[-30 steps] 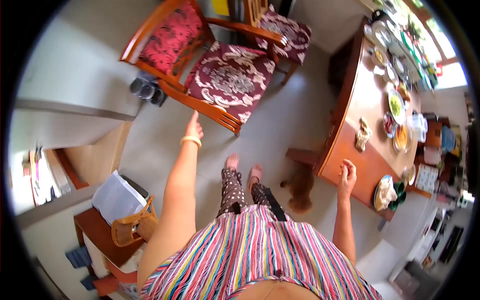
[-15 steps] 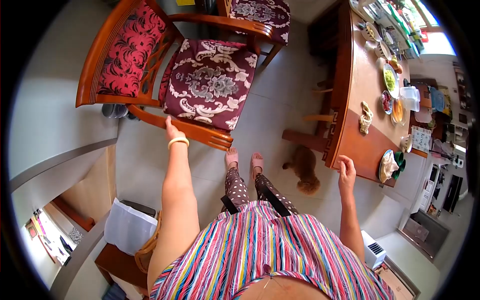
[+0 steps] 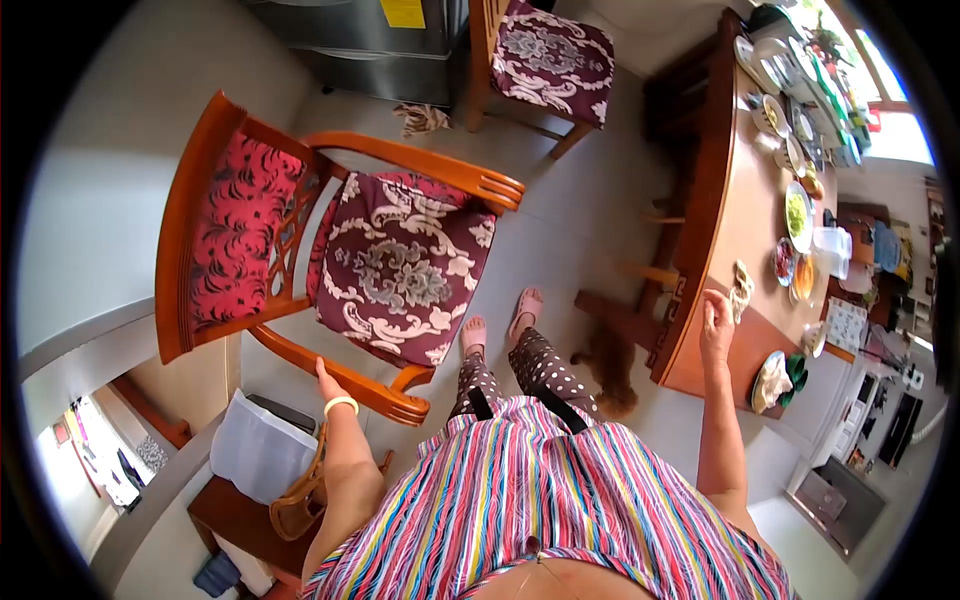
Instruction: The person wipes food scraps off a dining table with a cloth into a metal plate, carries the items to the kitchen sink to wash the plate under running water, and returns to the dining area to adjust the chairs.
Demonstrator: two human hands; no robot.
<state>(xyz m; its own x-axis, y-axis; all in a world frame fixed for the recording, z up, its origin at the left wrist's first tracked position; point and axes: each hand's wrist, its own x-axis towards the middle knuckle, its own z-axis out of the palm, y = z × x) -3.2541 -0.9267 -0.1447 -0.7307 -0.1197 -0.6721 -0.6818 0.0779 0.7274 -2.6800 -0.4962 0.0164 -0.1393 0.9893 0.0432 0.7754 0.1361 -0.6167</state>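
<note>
My left hand [image 3: 335, 386] is on the near armrest of a wooden armchair [image 3: 352, 375], thumb on top and the other fingers mostly hidden. A maroon cushion with a pale floral pattern [image 3: 400, 270] lies on the chair's seat. My right hand [image 3: 716, 322] hangs at the edge of the wooden table [image 3: 690, 350], fingers loosely bent, with nothing visible in them. Just past its fingertips, a crumpled pale cloth [image 3: 741, 290] lies on the tabletop.
A brown dog [image 3: 608, 368] is on the floor beside the table. Dishes of food, including a plate of green food [image 3: 797, 215], stand along the table. Another cushioned chair [image 3: 553, 55] is ahead, near a dark metallic appliance [image 3: 375, 65]. A white bin [image 3: 262, 445] is at lower left.
My feet have stepped forward, and the armchair sits lower and turned in view, with my left hand still at its armrest. My right hand has come closer to the cloth.
</note>
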